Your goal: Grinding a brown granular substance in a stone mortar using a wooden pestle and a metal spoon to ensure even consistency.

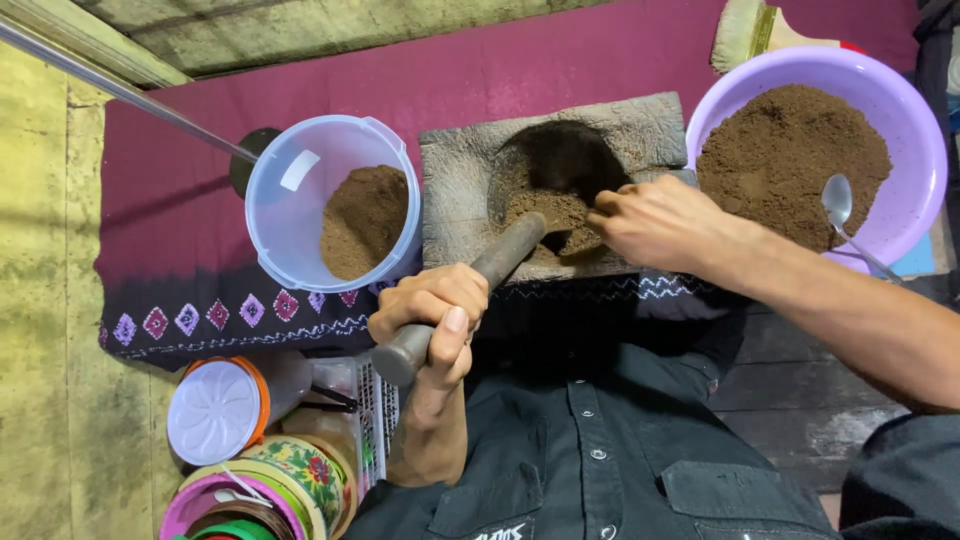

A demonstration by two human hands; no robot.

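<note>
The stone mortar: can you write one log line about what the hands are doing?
left hand: grips pestle | right hand: fingers in brown powder | stone mortar: on maroon cloth

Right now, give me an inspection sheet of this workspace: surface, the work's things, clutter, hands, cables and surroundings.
Surface: maroon patterned cloth over a worn yellowish floor.
Work's things: grey stone mortar block holding brown powder; dark cylindrical pestle resting in it.
Clutter: clear plastic tub and lilac plastic basin, both with brown powder; metal spoon in the basin; lidded jars at lower left.
Hands: left hand has a closed grip on the pestle; right hand reaches into the mortar hollow, grip unclear.
Cables: nothing seen.
Surroundings: metal rod; brush at the top.
</note>
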